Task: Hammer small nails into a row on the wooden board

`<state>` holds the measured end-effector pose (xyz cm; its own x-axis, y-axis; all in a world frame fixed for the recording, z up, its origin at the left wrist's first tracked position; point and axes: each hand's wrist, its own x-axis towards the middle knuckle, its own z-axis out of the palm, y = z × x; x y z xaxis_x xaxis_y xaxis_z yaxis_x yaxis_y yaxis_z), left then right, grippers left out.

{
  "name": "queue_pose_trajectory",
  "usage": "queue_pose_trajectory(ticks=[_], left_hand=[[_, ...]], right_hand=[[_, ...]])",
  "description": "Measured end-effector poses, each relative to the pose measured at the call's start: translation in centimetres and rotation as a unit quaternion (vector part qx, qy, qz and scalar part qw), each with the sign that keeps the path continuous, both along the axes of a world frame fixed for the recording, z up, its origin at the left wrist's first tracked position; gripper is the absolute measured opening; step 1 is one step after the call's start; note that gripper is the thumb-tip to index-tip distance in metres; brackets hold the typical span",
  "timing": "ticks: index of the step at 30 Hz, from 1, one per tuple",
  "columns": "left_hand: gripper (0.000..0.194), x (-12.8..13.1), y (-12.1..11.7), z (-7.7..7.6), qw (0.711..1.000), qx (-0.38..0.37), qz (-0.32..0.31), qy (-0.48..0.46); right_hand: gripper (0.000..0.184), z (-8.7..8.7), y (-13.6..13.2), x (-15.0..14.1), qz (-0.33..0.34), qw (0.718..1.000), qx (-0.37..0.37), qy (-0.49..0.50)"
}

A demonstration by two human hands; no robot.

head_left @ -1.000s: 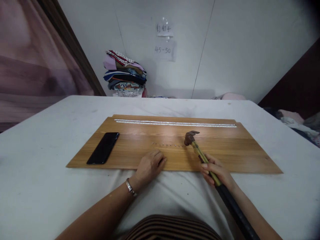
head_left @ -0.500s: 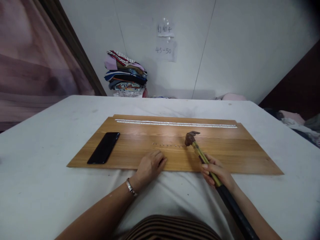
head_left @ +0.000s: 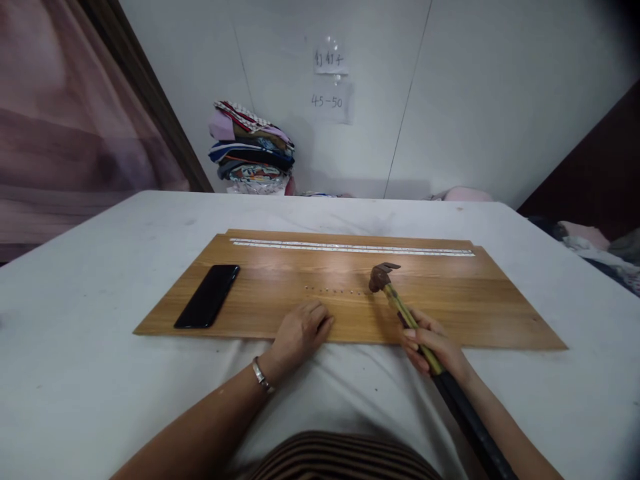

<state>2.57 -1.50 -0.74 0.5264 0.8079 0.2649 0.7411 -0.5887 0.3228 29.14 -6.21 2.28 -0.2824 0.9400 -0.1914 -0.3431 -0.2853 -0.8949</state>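
Note:
My right hand (head_left: 430, 343) grips a claw hammer (head_left: 400, 307) by its yellow and black handle, which slants down to the lower right. The rusty hammer head is over the wooden board (head_left: 275, 273), at the right end of a row of small nails (head_left: 335, 291). Whether the head touches a nail cannot be seen. My left hand (head_left: 303, 330), with a silver bracelet on the wrist, lies on the board's front edge, just below the nails. Its fingers are curled in, and the inside of the hand is hidden.
On the board's left lies a black phone (head_left: 207, 297). Two white measuring strips (head_left: 350, 248) run along the back of the board. The board rests on a white-covered table (head_left: 90, 280). Folded clothes (head_left: 253, 143) are stacked at the wall behind.
The hammer head has shifted very slightly to the left. My left hand, the board and the phone stay where they were.

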Motion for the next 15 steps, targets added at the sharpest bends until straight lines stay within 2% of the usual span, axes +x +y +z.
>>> queue_pose_trajectory(ticks=[10,15], left_hand=[[0.020,0.03,-0.05,0.17,1.000,-0.002,0.005,0.001],[0.020,0.02,0.02,-0.05,1.000,0.002,0.004,-0.002]], right_hand=[[0.028,-0.38,0.25,0.22,0.014,1.000,-0.009,0.001],[0.030,-0.10,0.03,0.08,-0.001,1.000,0.006,0.001]])
